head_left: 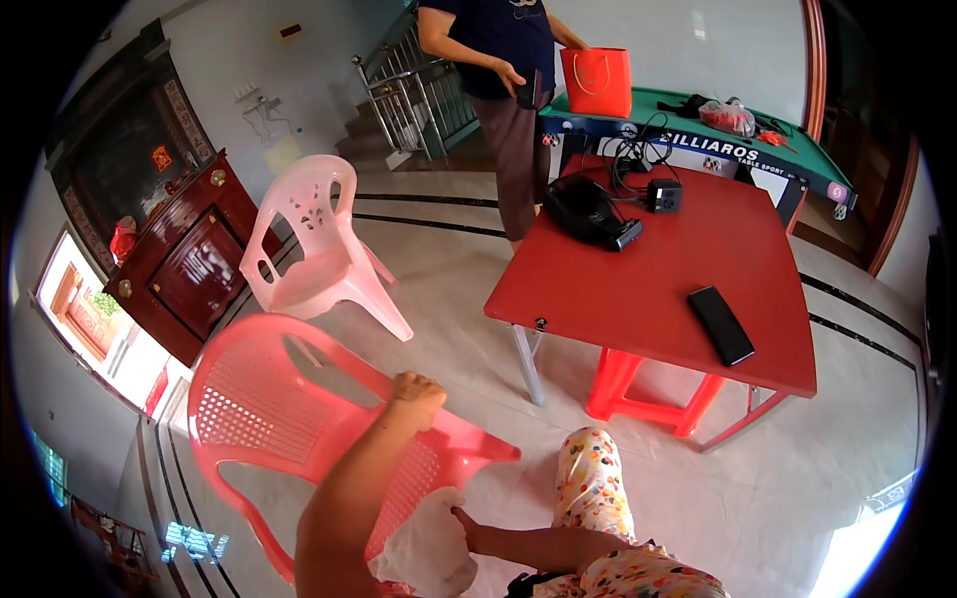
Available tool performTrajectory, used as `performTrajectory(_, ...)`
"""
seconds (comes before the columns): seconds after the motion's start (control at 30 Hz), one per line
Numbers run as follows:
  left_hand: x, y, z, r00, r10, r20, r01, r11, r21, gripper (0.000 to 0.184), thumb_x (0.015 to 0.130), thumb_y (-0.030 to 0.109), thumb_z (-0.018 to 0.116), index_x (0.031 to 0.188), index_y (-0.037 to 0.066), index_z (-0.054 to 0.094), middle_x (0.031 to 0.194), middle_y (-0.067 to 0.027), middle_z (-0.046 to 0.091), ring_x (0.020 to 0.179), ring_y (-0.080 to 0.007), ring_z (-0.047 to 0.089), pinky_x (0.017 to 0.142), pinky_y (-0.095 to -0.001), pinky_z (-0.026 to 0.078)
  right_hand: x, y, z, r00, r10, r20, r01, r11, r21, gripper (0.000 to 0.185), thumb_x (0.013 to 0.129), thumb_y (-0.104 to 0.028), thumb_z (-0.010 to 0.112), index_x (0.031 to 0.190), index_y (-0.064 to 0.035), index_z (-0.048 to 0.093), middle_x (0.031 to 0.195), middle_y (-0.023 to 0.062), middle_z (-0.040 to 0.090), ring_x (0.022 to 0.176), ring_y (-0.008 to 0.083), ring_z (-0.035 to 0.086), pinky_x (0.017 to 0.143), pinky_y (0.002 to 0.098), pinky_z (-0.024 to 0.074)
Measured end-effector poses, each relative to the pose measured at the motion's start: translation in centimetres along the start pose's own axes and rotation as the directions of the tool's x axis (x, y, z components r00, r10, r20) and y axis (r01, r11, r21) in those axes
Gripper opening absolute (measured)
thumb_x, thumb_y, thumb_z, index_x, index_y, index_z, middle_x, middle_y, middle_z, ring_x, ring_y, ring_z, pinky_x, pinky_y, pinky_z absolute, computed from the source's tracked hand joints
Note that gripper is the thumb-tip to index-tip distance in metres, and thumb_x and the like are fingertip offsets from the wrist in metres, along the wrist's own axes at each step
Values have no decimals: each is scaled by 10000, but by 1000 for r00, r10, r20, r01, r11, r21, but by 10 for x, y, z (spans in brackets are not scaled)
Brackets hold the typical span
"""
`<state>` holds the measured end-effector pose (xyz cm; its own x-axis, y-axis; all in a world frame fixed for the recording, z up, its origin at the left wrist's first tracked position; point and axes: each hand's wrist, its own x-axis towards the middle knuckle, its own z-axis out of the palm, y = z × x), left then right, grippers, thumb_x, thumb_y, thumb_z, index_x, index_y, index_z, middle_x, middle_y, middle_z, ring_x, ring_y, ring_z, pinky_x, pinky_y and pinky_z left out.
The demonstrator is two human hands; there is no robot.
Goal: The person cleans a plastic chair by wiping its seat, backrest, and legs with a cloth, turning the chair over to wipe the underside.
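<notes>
My left hand (415, 401) is closed around the armrest of a pink plastic chair (284, 399) with a perforated back and seat. Low in the view, my right hand (465, 529) pinches the edge of a white, crumpled cloth (424, 543), which lies over the front part of the chair's seat. My left forearm covers part of the chair. One of my knees, in flower-patterned trousers (593, 478), shows to the right of the cloth.
A paler pink chair (317, 254) stands behind. On a red table (648, 289) are a phone-like black object (720, 325), a black headset-like device (588, 211) and cables. A red stool (648, 394) sits beneath. Beyond, a person (503, 90) stands near a red bag (598, 85) on a billiard table (797, 159).
</notes>
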<state>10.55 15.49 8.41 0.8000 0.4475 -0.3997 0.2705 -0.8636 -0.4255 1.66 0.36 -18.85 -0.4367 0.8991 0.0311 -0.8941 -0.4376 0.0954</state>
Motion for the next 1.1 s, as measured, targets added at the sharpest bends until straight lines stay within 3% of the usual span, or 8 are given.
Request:
performTrajectory(0.23, 38, 56, 42, 996, 94, -5, -94, 995, -22, 216, 643, 87, 647, 855, 113, 678, 921, -89, 655, 924, -235, 617, 791, -357, 476, -49, -62, 56, 972, -92, -215, -6, 909, -416, 462, 789, -380, 527, 1133, -79, 460, 1118, 100, 515, 1046, 209, 492, 903, 347, 391)
performTrajectory(0.5, 77, 84, 62, 993, 118, -31, -119, 992, -34, 163, 659, 138, 642, 814, 115, 687, 850, -63, 665, 870, -249, 629, 720, -361, 498, -172, -176, 215, 909, -387, -154, -31, 305, -952, 833, 658, -353, 689, 1316, -48, 279, 1289, 169, 384, 1188, 262, 388, 1005, 336, 300)
performTrajectory(0.6, 80, 89, 61, 988, 152, 20, -152, 988, -18, 148, 648, 138, 629, 785, 133, 685, 840, -52, 665, 849, -236, 637, 707, -357, 502, -211, -252, 278, 682, -731, -6, 39, 45, -998, 993, 609, -343, 750, 1385, -36, 211, 1353, 194, 335, 1242, 282, 350, 1043, 331, 266)
performTrajectory(0.7, 83, 107, 68, 952, 291, -91, -291, 957, 8, 140, 640, 122, 618, 763, 129, 685, 842, -58, 666, 826, -219, 640, 696, -350, 504, -232, -368, 288, 172, -937, 303, -149, -329, -933, 1199, 574, -254, 770, 1382, 40, -65, 1383, 257, 238, 1253, 310, 329, 1012, 353, 306)
performTrajectory(0.8, 91, 116, 71, 965, 262, -12, -262, 964, -36, 109, 625, 109, 615, 714, 112, 680, 804, -68, 667, 787, -219, 645, 664, -358, 504, -240, -437, 303, 71, -995, 74, -61, -78, -995, 1293, 562, -124, 763, 1304, 25, -286, 1126, 249, 512, 970, 283, 549, 795, 325, 465)
performTrajectory(0.97, 86, 113, 68, 964, 265, -22, -266, 962, -52, 90, 625, 95, 616, 690, 109, 676, 758, -71, 665, 761, -225, 646, 648, -356, 499, -238, -521, 284, -56, -996, 63, -163, -53, -985, 1241, 537, -109, 762, 1408, -125, -122, 1198, 232, 491, 1035, 287, 541, 834, 332, 458)
performTrajectory(1.07, 87, 116, 70, 955, 294, -31, -295, 954, -53, 83, 624, 86, 618, 682, 109, 672, 755, -80, 662, 753, -220, 645, 638, -349, 498, -226, -483, 303, 60, -994, 90, -127, -97, -987, 482, 668, -96, 699, 1129, -10, 585, 1184, 203, 510, 978, 214, 571, 800, 311, 466)
performTrajectory(1.1, 87, 116, 69, 959, 280, -38, -282, 959, -43, 79, 619, 86, 620, 674, 109, 670, 734, -77, 659, 731, -221, 645, 635, -345, 497, -226, -480, 298, 314, -938, 144, 84, -123, -989, 334, 732, -144, 661, 1016, 28, 630, 1062, 174, 579, 887, 174, 593, 773, 289, 467)
